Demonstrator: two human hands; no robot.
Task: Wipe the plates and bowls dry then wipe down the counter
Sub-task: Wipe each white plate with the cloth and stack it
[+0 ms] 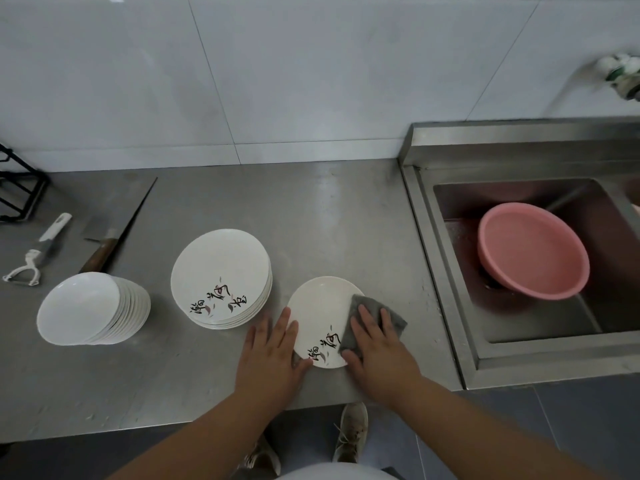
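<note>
Left hand (273, 344), fingers spread flat, steadies the plate (320, 313) on the worktop (329, 220) so the right hand (375, 344), also flat, can press the cloth (367, 306) across it.

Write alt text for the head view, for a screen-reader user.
A person's right hand presses a grey cloth onto a white plate on a steel counter, while the left hand touches the plate's left edge. To the left stand a stack of plates and a stack of bowls; a pink basin sits in the sink on the right.
</note>
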